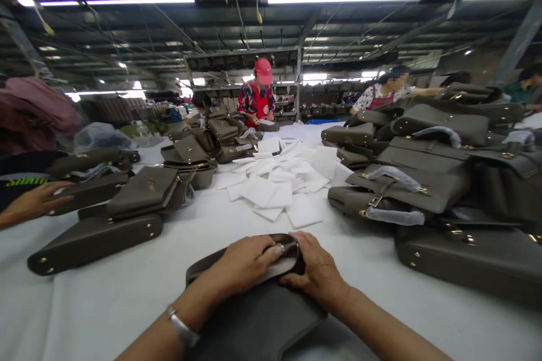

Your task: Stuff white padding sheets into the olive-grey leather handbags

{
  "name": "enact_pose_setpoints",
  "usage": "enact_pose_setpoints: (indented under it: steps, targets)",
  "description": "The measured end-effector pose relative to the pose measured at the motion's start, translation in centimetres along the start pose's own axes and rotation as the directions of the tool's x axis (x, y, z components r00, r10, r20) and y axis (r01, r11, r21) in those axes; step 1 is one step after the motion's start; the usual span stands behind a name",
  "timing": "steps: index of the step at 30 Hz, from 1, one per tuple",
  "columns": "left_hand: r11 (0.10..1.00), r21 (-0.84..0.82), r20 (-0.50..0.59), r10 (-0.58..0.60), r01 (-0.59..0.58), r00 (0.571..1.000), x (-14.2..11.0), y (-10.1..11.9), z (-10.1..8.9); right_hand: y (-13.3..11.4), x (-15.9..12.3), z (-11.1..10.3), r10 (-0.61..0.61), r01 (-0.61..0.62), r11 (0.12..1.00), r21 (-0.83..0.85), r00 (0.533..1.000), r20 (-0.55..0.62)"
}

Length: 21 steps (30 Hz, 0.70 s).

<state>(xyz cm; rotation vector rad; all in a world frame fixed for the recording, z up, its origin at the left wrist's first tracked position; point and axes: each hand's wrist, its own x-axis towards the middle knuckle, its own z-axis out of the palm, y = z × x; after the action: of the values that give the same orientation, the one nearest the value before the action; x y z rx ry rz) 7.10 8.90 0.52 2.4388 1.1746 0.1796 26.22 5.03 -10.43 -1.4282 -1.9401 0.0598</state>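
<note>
In the head view, our left hand [241,266] and right hand [315,271] both grip a dark olive-grey leather handbag [258,318], which lies flat on a white cloth-covered table [84,316] directly beneath our fingers. The left fingers [271,250] curl closed over the bag's top edge, beside a pale strip [279,266]; the right fingers [296,240] clasp the same edge from the other side. A silver bangle [182,326] circles our left wrist. Ahead of the fingers lies a loose heap of white square sheets [275,180]. Right of the fingers sit piled olive-grey handbags [406,180]; left of them lie flat olive-grey handbags [95,240], near a co-worker's hand [36,200]. Far ahead of the fingers, a person in a red cap [258,90] stands at the table.
</note>
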Motion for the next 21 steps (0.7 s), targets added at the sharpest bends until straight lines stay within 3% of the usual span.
enact_pose_setpoints:
  steps: [5, 7, 12, 17, 21]
  targets:
    - [0.996, 0.041, -0.094, -0.078, 0.082, 0.992, 3.1, 0.8, 1.4, 0.7, -0.6, 1.2, -0.144, 0.147, 0.989, 0.002, 0.974, -0.175]
    - [0.990, 0.071, -0.151, -0.111, 0.123, 0.982, 3.6, 0.6, 1.7, 0.7, -0.5, 1.3, -0.189, 0.196, 0.980, 0.019, 0.963, -0.192]
    - [0.950, 0.275, -0.292, -0.065, 0.149, 0.954, 2.8, 0.7, 1.8, -0.1, 1.3, -0.2, -0.167, 0.172, 0.983, 0.058, 0.982, -0.092]
    - [0.873, 0.478, -0.311, 0.065, 0.097, 0.948, 2.0, 1.0, 1.0, -1.7, 3.1, -1.9, -0.063, 0.072, 0.994, -0.081, 0.992, 0.113]
    - [0.812, 0.527, -0.394, -0.027, 0.251, 0.919, 0.7, -0.8, -0.9, -1.7, 2.9, -1.6, -0.110, 0.119, 0.971, -0.206, 0.992, 0.053]
